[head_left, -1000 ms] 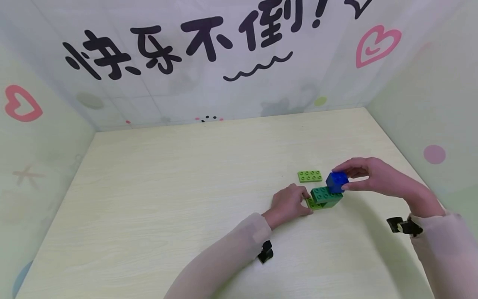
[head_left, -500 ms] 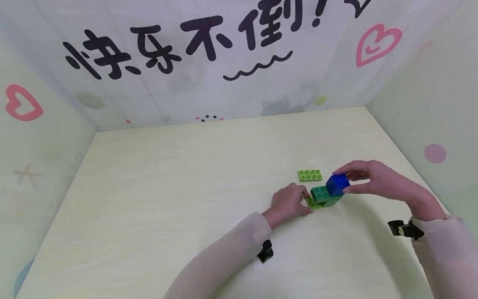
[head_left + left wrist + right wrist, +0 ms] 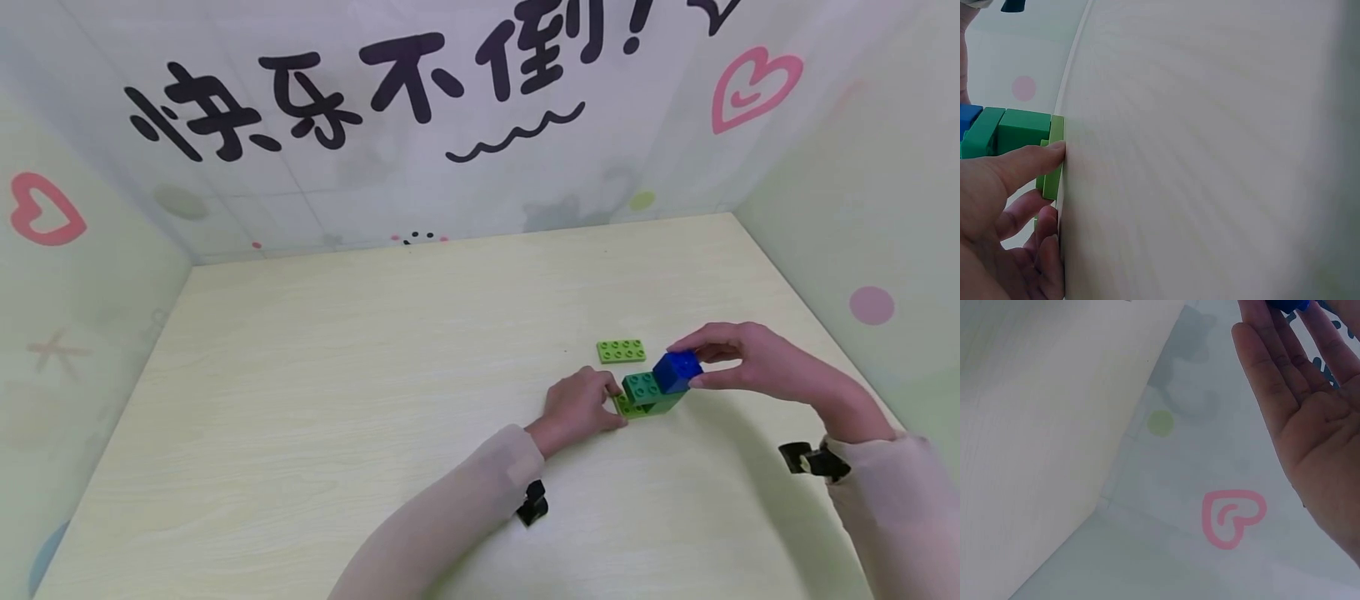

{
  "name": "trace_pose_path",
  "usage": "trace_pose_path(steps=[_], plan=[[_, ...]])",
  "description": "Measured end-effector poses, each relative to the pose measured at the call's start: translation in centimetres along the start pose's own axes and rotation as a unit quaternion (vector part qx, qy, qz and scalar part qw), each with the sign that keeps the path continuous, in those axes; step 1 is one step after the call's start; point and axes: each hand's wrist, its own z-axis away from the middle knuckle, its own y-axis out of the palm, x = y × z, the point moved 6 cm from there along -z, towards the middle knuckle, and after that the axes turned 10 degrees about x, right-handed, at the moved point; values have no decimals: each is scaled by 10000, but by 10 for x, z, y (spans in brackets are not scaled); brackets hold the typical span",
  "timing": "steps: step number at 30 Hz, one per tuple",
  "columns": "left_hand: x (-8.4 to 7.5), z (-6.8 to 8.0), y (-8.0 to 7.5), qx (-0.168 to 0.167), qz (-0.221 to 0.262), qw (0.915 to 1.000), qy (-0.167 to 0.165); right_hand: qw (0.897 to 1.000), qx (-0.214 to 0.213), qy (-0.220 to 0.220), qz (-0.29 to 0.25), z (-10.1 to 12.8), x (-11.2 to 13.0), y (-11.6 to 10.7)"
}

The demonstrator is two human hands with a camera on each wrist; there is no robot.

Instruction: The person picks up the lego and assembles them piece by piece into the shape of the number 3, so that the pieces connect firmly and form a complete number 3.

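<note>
My left hand [image 3: 579, 412] pinches the left end of a thin lime-green toy brick plate [image 3: 628, 407] flat on the table, thumb on the near side and finger on the far side. On that plate's right part stands a green brick [image 3: 1022, 131], with another green brick [image 3: 642, 388] on top, jutting left over the plate. My right hand [image 3: 738, 358] grips a blue brick [image 3: 677, 372] between thumb and fingers, at the right end of the top green brick. In the right wrist view only a bit of the blue brick [image 3: 1286, 305] shows at the top edge.
A second lime-green plate [image 3: 621, 351] with studs up lies just behind the stack. The pale wooden table [image 3: 337, 400] is bounded by a back wall [image 3: 360, 200] with black writing and by side walls. The right wall [image 3: 870, 233] is close to my right hand.
My right hand has come down slightly with the blue brick, which now covers the right studs of the top green brick. The left hand keeps its place.
</note>
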Motion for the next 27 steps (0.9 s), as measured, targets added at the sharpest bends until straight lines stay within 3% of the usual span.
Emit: trace_pose_path(steps=[12, 20, 27], plan=[[1, -1, 1, 10, 59, 10000, -19, 9999, 47, 99, 28, -4, 3, 0], [0, -1, 0, 4, 60, 10000, 27, 9977, 191, 389, -528, -4, -5, 1], [1, -2, 1, 11, 64, 10000, -7, 9924, 523, 117, -1111, -7, -9, 3]])
